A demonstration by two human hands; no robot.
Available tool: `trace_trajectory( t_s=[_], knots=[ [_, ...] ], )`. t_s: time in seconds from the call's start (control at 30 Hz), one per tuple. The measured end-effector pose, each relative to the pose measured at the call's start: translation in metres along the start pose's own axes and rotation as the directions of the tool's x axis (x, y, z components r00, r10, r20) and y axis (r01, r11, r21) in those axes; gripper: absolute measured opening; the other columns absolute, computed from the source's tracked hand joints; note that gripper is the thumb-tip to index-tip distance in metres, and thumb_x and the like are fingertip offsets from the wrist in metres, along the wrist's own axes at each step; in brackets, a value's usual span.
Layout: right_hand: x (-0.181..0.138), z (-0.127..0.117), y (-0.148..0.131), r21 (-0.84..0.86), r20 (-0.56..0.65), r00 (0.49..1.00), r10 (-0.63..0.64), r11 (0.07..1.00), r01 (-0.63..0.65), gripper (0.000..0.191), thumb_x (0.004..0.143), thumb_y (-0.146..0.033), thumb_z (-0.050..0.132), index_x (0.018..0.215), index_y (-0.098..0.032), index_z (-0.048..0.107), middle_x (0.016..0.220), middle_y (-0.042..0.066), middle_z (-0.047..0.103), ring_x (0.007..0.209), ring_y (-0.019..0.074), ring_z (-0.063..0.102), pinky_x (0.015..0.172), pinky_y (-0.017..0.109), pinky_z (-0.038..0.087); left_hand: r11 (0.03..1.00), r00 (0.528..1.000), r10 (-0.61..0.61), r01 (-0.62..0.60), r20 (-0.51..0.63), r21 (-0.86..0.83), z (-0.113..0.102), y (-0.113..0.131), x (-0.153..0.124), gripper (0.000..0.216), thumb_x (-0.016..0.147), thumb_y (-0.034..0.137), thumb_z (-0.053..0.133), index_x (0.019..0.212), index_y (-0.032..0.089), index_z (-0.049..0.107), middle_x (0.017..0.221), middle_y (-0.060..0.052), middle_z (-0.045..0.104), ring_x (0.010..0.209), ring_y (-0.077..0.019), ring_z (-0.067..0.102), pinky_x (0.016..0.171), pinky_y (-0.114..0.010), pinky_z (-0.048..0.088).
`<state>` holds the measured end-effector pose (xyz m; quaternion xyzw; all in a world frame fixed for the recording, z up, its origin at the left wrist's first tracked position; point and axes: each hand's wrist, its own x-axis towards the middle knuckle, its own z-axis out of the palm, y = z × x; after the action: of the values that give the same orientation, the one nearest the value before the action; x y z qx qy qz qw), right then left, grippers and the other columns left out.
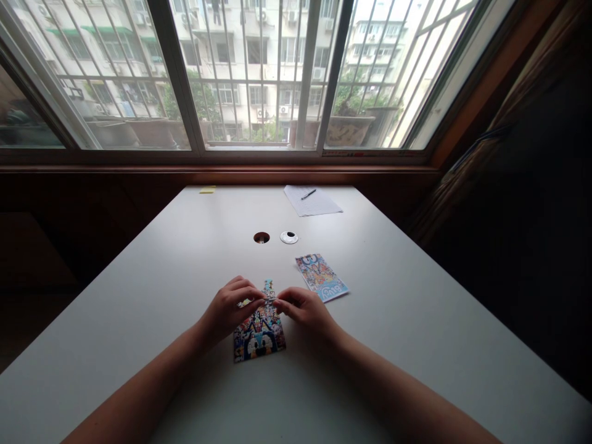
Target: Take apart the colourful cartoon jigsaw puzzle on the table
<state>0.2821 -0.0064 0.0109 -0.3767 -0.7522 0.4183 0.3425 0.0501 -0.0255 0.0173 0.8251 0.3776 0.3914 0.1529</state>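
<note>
A partly built colourful jigsaw puzzle [259,336] lies on the white table [139,308] right in front of me. My left hand [229,308] and my right hand [305,311] rest over its upper part, fingers curled, fingertips meeting in a pinch at the top of the puzzle. A small puzzle piece [268,287] shows just above the fingertips; whether either hand grips it is hidden. A colourful reference card [321,277] lies flat to the right of my right hand.
Farther back are a round cable hole [261,237] with its white cap [289,237] beside it, a sheet of paper [312,200] with a pen [308,193] on it, and a yellow sticky note [208,190]. A barred window stands behind; a dark curtain hangs at the right.
</note>
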Motion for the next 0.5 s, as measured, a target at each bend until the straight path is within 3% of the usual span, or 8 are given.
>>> trace_trajectory(
  t_s=[0.27,0.5],
  knots=[
    [-0.0007,0.0031,0.0006,-0.070,-0.060,0.997,-0.046,0.997,0.042,0.029,0.087,-0.049,0.069,0.080,-0.021,0.070,0.077,0.001,0.070,0.071,0.0154,0.062,0.066,0.026,0.045,0.994,0.995,-0.047,0.054,0.085,-0.091,0.0024,0.0045,0.0007,0.026,0.095,0.040,0.060,0.099,0.019,0.075,0.082,-0.008,0.069,0.076,-0.0168,0.062,0.070,-0.029,0.053],
    [-0.0011,0.0023,0.0012,-0.052,-0.045,0.998,-0.047,0.998,0.045,0.028,0.086,-0.049,0.070,0.082,-0.021,0.072,0.079,0.002,0.072,0.073,0.0159,0.063,0.069,0.026,0.046,0.992,0.993,-0.099,0.103,0.066,-0.069,-0.0038,0.0039,0.0001,0.019,0.094,0.034,0.061,0.093,0.019,0.073,0.082,-0.006,0.067,0.078,-0.0169,0.060,0.070,-0.028,0.050]
  ],
)
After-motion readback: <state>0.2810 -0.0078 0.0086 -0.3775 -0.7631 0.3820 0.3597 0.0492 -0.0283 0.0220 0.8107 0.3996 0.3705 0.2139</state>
